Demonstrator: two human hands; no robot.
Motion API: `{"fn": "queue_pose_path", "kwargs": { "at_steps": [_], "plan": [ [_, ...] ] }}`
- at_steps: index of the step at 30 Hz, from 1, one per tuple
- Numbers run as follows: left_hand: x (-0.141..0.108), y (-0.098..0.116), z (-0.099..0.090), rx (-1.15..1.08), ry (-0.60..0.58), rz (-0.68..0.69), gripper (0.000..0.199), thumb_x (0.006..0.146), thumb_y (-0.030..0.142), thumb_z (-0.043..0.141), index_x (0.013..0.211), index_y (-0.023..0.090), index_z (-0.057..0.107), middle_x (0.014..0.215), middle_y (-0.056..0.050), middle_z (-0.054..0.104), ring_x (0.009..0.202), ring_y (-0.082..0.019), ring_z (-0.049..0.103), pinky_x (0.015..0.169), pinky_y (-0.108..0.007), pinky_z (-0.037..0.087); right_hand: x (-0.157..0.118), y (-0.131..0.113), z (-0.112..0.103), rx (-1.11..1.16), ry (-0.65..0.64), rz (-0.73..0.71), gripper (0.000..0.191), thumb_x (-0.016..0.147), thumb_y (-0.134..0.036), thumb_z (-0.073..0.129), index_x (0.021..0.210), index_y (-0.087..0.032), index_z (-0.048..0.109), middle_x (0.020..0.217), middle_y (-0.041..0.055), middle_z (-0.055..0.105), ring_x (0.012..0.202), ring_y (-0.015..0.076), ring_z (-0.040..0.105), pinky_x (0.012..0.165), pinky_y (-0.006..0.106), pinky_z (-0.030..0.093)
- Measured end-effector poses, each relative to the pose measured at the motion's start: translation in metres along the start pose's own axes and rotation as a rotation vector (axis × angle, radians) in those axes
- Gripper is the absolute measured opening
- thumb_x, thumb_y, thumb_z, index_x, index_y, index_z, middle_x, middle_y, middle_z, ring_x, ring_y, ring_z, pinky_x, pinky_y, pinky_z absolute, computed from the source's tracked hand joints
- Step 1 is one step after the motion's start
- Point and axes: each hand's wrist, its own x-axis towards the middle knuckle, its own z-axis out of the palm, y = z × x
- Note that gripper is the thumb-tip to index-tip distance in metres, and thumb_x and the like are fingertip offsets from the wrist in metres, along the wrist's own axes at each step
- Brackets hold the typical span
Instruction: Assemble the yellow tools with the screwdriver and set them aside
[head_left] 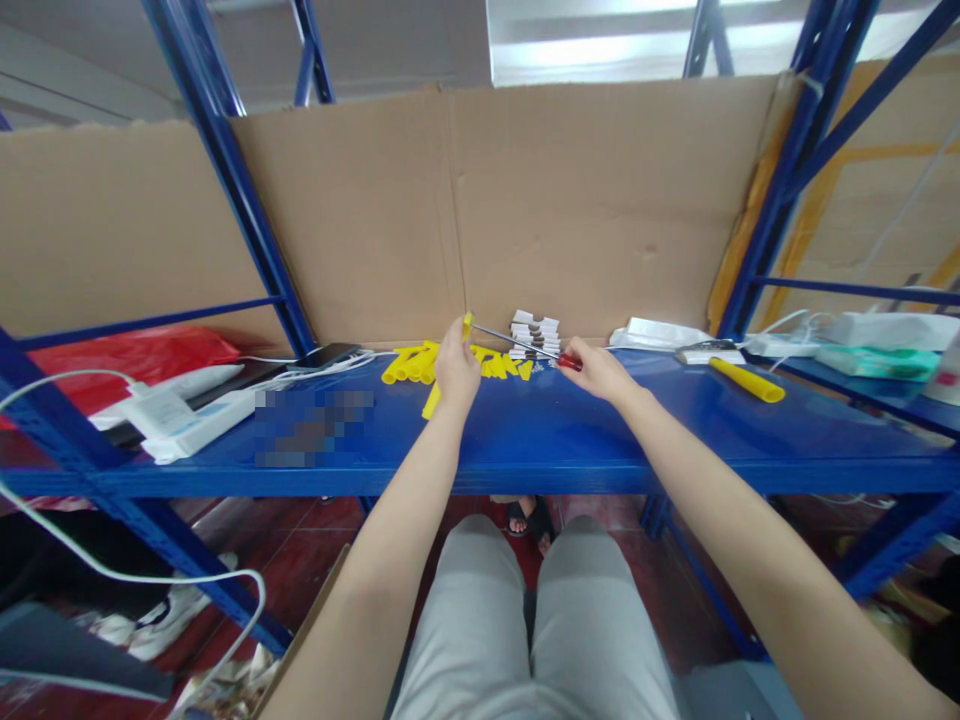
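My left hand (456,372) is closed around a yellow tube-like piece (468,322), whose top end shows above the fingers. In my right hand (598,372) is a screwdriver (568,362) with a red handle, its long metal shaft pointing left to the top of that yellow piece. Whether the tip touches or enters it I cannot tell. Several yellow tubes (411,366) lie beside my left hand, and small cut-looking yellow pieces (525,370) lie between the hands. Behind the shaft is a stack of small white items with dark marks (534,332). Tiny bits near them are too small to name.
A blue metal shelf (555,430) bears everything, with cardboard (585,200) behind it. At the right lie another yellow tube (746,380) and a white packet (660,335). A white power strip (199,425), cables, a dark phone-like object (326,357) and a red bag (150,360) are left.
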Motion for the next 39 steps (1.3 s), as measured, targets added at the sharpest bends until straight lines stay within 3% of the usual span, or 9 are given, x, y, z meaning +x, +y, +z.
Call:
{"fn": "queue_pose_path", "kwargs": {
  "at_steps": [9, 15, 24, 29, 39],
  "plan": [
    [-0.001, 0.002, 0.001, 0.015, 0.056, 0.022, 0.040, 0.089, 0.019, 0.043, 0.127, 0.022, 0.057, 0.127, -0.010, 0.065, 0.127, -0.023, 0.055, 0.113, -0.041, 0.038, -0.001, 0.001, -0.001, -0.057, 0.040, -0.025, 0.024, 0.091, -0.042, 0.053, 0.101, -0.023, 0.064, 0.099, 0.0083, 0.073, 0.089, 0.0250, 0.067, 0.068, 0.030, 0.042],
    [-0.001, 0.008, -0.001, 0.063, 0.014, -0.004, 0.043, 0.087, 0.013, 0.042, 0.128, 0.015, 0.053, 0.128, -0.016, 0.063, 0.128, -0.024, 0.054, 0.113, -0.044, 0.037, -0.001, -0.002, -0.003, 0.015, 0.000, -0.037, 0.024, 0.090, -0.043, 0.054, 0.095, -0.022, 0.063, 0.089, 0.0074, 0.072, 0.078, 0.0221, 0.065, 0.066, 0.028, 0.040],
    [-0.002, 0.009, -0.002, 0.041, -0.001, 0.028, 0.044, 0.088, 0.014, 0.040, 0.131, 0.017, 0.051, 0.131, -0.015, 0.060, 0.133, -0.023, 0.048, 0.116, -0.043, 0.033, -0.001, 0.000, 0.000, 0.006, 0.080, -0.008, 0.015, 0.085, -0.037, 0.058, 0.092, -0.024, 0.057, 0.078, 0.0041, 0.067, 0.071, 0.0212, 0.062, 0.060, 0.027, 0.035],
    [-0.002, 0.016, -0.005, 0.090, 0.013, 0.064, 0.046, 0.086, 0.009, 0.040, 0.129, 0.017, 0.052, 0.129, -0.014, 0.060, 0.131, -0.023, 0.050, 0.115, -0.041, 0.036, -0.002, -0.003, -0.002, -0.046, 0.038, -0.002, 0.019, 0.087, -0.043, 0.057, 0.085, -0.024, 0.057, 0.077, 0.0039, 0.067, 0.071, 0.0211, 0.062, 0.061, 0.026, 0.034],
    [-0.003, 0.019, -0.006, 0.119, 0.022, 0.069, 0.043, 0.085, 0.009, 0.040, 0.126, 0.013, 0.053, 0.125, -0.016, 0.061, 0.127, -0.024, 0.052, 0.113, -0.041, 0.037, -0.001, -0.007, -0.003, -0.065, -0.065, 0.010, 0.024, 0.092, -0.045, 0.051, 0.091, -0.023, 0.060, 0.080, 0.0061, 0.070, 0.073, 0.0224, 0.064, 0.061, 0.027, 0.036]
  ]
}}
